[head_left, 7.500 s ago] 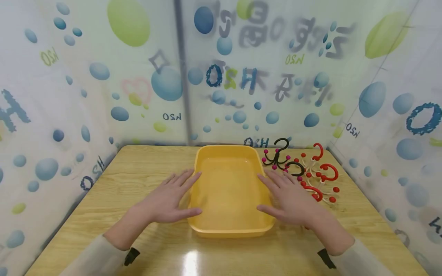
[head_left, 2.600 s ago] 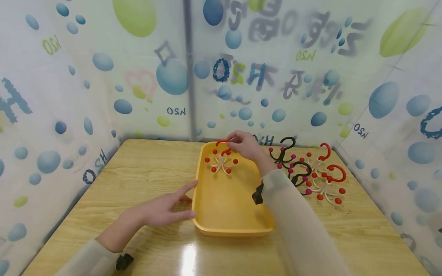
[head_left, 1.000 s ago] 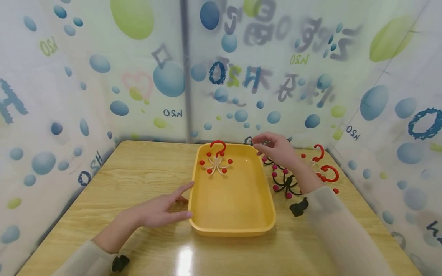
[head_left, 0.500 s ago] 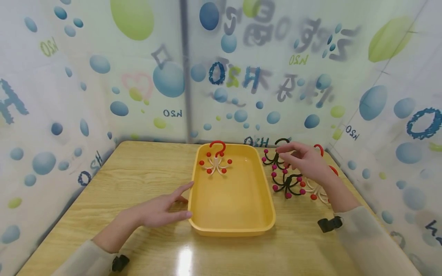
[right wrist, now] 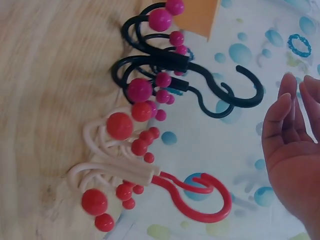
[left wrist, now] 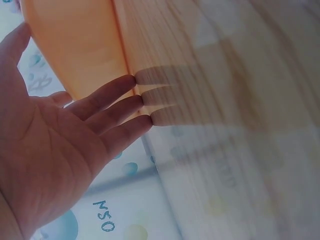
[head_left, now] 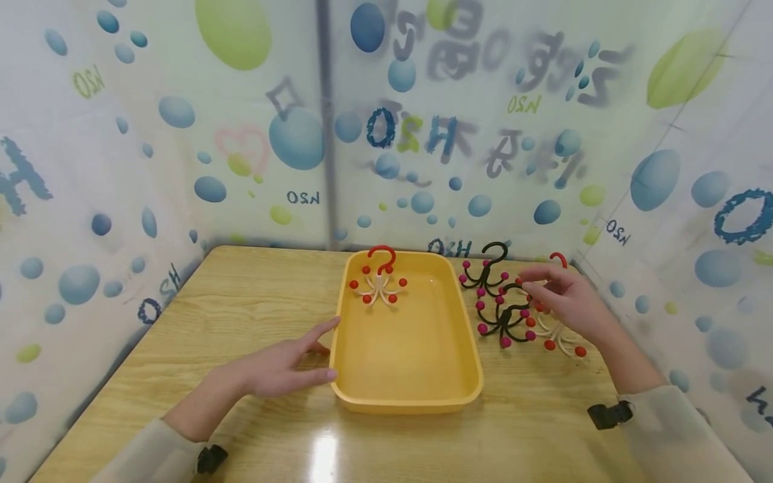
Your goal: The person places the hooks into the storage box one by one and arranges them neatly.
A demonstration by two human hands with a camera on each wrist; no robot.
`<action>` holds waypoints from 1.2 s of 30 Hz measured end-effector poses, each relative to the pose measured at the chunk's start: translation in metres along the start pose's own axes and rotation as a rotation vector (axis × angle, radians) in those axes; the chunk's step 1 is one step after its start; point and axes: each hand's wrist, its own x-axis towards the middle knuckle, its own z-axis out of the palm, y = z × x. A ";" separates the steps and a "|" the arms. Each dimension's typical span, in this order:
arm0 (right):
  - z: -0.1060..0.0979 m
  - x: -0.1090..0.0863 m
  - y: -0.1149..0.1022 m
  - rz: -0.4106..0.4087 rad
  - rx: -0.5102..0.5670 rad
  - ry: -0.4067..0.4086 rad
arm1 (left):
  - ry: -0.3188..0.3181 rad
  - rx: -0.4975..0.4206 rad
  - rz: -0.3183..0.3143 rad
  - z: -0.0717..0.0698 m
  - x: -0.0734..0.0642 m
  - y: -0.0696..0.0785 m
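My left hand (head_left: 284,369) rests beside the yellow tray (head_left: 404,404), its extended fingers and thumb at the left rim; the left wrist view shows three fingertips low against the tray wall. At the tray's far left stands a white multi-armed swivel hook (head_left: 378,287) with a red hook top and red balls. My right hand (head_left: 570,305), fingers loosely bent and holding nothing, hovers over the hooks on the right. In the right wrist view, two black hooks (right wrist: 170,62) with magenta balls and two white hooks (right wrist: 140,170) with red tops stand apart from that hand (right wrist: 295,150).
All of this stands on a wooden table (head_left: 253,288). Printed curtains (head_left: 241,168) with blue and green drops enclose its back and sides. The two black hooks (head_left: 506,322) stand close to the tray's right side; the white ones are farther right.
Earlier both hands lay at the tray's sides. The right hand then set a red-topped hook into the tray, let go and moved right over the other hooks. The left hand stays at the rim.
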 end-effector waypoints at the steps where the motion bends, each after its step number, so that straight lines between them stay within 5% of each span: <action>1: -0.001 -0.001 0.002 0.009 0.001 0.002 | -0.001 -0.002 0.002 0.000 0.000 0.000; 15: 0.010 -0.003 0.029 0.072 0.040 -0.016 | -0.016 -0.028 0.001 -0.002 -0.001 0.004; 24: 0.022 -0.002 0.035 0.191 0.101 0.007 | -0.011 -0.023 -0.004 -0.003 -0.001 0.006; 36: 0.032 -0.004 0.036 0.189 0.065 0.095 | -0.008 -0.025 -0.006 -0.001 -0.001 0.003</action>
